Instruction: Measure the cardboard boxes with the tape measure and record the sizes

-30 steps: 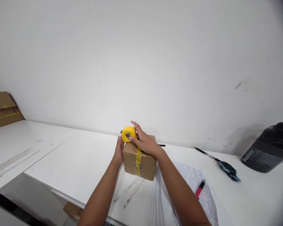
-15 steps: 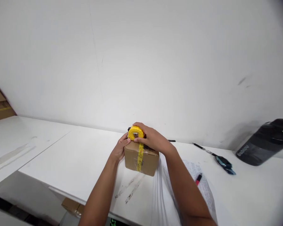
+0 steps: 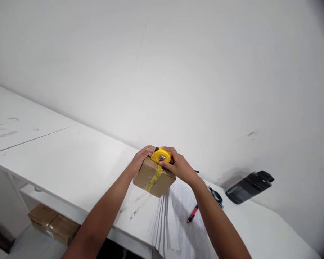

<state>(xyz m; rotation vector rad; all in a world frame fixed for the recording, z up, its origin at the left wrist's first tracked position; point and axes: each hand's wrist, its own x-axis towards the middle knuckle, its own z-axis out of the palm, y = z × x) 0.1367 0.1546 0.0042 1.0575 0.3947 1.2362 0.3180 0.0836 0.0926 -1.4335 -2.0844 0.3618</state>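
A small brown cardboard box [image 3: 155, 180] with yellow printed tape down its front sits tilted in view on the white table. On its top rests a yellow tape measure [image 3: 161, 155], its metal clip facing me. My right hand [image 3: 178, 166] grips the tape measure from the right, thumb in front and fingers over the top. My left hand [image 3: 139, 160] is closed on the left side of the box, fingertips near its top back edge. Whether any blade is drawn out is hard to make out.
Right of the box lie written sheets of paper [image 3: 182, 201] with a red pen [image 3: 192, 213] on them. A black bottle [image 3: 248, 187] stands by the wall, near a dark blue-green item [image 3: 216, 196] partly behind my right arm. Cardboard boxes [image 3: 52, 223] lie on a shelf below.
My view has tilted and turned to the right, so the table slants now. My left hand has shifted from the front left corner towards the back of the box's left side.
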